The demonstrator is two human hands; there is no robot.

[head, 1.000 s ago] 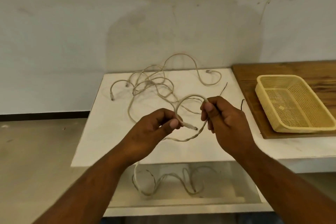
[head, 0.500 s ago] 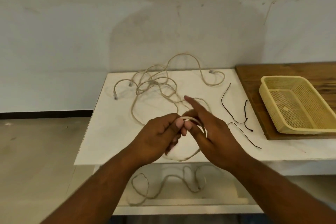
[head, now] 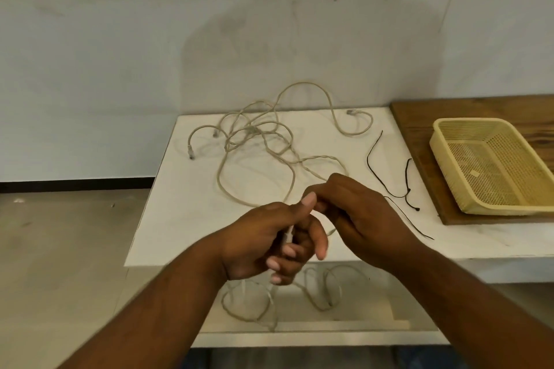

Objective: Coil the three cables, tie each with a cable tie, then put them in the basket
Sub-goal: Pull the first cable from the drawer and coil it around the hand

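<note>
Your left hand curls round a thin beige cable over the white bench's front edge — your right hand pinches it just beside your left thumb. Loops on the lower shelf are probably its slack. Other tangled beige cables lie mid-bench; thin black cable ties lie between them and the yellow plastic mesh basket.

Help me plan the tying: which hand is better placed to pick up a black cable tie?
Probably right: the cable ties lie just right of the right hand; the left hand grips the cable.
</note>
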